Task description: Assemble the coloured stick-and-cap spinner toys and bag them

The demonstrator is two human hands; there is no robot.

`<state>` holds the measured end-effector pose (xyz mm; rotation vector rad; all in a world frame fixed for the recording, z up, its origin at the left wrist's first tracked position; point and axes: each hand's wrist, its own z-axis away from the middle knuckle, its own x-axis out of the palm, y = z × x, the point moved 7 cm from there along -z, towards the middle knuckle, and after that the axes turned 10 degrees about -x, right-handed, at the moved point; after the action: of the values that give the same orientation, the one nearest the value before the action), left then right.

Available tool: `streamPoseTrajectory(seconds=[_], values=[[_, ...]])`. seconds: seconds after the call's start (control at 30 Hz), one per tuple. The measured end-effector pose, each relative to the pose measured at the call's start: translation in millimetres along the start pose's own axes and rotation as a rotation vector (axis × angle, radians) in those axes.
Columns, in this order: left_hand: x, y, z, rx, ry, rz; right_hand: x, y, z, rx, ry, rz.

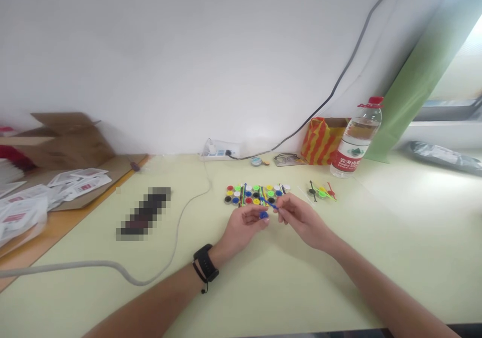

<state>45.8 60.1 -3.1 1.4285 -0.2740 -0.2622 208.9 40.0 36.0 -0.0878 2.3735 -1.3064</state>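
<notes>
Office-like workroom: desk (263, 288), power strip (220, 151), cardboard box (68, 139)

Stretching both bare forearms forward and inward, nearly meeting at the fingertips. Cupping the left hand (243, 223) palm-up with fingers curled; pinching thumb and forefinger of the right hand (302, 218) together, knuckles up.

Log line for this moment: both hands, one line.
left hand: holds blue disc | right hand: pinches blue stick | nearby: rows of coloured discs, water bottle
</notes>
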Motion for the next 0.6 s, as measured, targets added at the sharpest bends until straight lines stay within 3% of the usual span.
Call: streamPoseTrajectory(seconds=[0.33,0.6], values=[[7.8,11.9,5.3,0.125,-0.049,-0.072,17.5,-0.6,2.8,0.028,-0.085,-0.047],[4.9,19.9,10.1,0.188,-0.002,-0.200,9.9,7.0,4.4,0.028,-0.075,0.187]])
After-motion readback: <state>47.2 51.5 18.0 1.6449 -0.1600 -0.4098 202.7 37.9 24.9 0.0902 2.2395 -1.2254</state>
